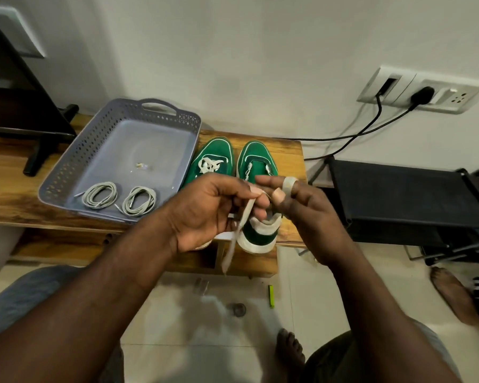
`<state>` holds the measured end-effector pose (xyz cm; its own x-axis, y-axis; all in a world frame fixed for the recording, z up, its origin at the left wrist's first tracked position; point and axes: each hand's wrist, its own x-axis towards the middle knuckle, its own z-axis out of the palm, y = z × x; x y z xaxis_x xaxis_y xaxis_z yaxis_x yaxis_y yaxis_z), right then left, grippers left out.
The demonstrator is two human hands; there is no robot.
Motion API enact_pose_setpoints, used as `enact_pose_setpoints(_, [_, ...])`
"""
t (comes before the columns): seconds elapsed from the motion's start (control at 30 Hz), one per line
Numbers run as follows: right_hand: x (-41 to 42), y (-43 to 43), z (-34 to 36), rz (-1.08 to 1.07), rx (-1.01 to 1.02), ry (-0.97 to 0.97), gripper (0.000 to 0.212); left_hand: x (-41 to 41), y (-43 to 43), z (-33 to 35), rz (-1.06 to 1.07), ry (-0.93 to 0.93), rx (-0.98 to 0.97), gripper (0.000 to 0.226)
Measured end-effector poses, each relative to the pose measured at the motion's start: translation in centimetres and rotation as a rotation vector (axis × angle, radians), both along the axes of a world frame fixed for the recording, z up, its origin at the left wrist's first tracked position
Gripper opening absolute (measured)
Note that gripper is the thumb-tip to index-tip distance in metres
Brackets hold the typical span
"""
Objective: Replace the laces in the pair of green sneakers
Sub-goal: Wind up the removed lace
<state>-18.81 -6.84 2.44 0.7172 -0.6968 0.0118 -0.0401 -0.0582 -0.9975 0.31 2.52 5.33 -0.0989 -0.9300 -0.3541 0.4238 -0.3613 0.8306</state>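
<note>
Two green sneakers stand side by side on a wooden bench [9, 189], toes toward the wall. The left sneaker [213, 158] still has a white lace in its eyelets; the right sneaker [257, 161] shows bare eyelets. Above their heels, my left hand [205, 211] pinches a worn flat lace [239, 228] whose tail hangs down past the bench edge. My right hand [296, 203] has the same lace wound in loops around its extended fingers. Two coiled grey laces [100, 194] [138, 201] lie in a grey perforated tray [67, 167].
The tray sits left of the sneakers, with a small scrap inside. A black TV stand foot [39, 153] is at far left. Black cables [357, 134] run from a wall socket to the right. A black rack [398, 200] stands right of the bench. Bare feet and a green lighter [271, 296] are on the floor.
</note>
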Motion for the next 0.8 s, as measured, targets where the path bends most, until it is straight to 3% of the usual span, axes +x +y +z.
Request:
enact_pose_setpoints(0.13, [0.3, 0.6, -0.5, 0.088, -0.074, 0.263, 0.016, 0.5, -0.2, 0.4, 0.150, 0.145, 0.046, 0.022])
enact_pose_setpoints(0.23, [0.7, 0.9, -1.2, 0.125, 0.007, 0.338, 0.023, 0.8, -0.4, 0.2, 0.239, 0.226, 0.073, 0.021])
enact_pose_setpoints(0.4, [1.6, 1.8, -0.6, 0.282, 0.218, 0.232, 0.037, 0.9, -0.8, 0.1, 0.382, 0.255, 0.050, 0.026])
enact_pose_setpoints(0.43, [1.6, 2.0, -0.6, 0.351, 0.260, 0.213, 0.041, 0.8, -0.9, 0.1, 0.401, 0.191, 0.045, 0.028])
enact_pose_setpoints(0.57, [1.8, 2.6, -0.1, 0.533, 0.410, 0.057, 0.047, 0.6, -0.5, -0.4, 0.262, -0.402, 0.073, 0.031])
enact_pose_setpoints(0.7, [1.7, 2.4, 0.4, 0.463, 0.479, -0.109, 0.050, -0.1, -0.2, -0.8, 0.023, -0.444, 0.120, 0.040])
enact_pose_setpoints(0.8, [1.5, 1.9, 0.5, 0.385, 0.489, -0.187, 0.051, -0.1, -0.1, -0.9, -0.019, -0.433, 0.082, 0.041])
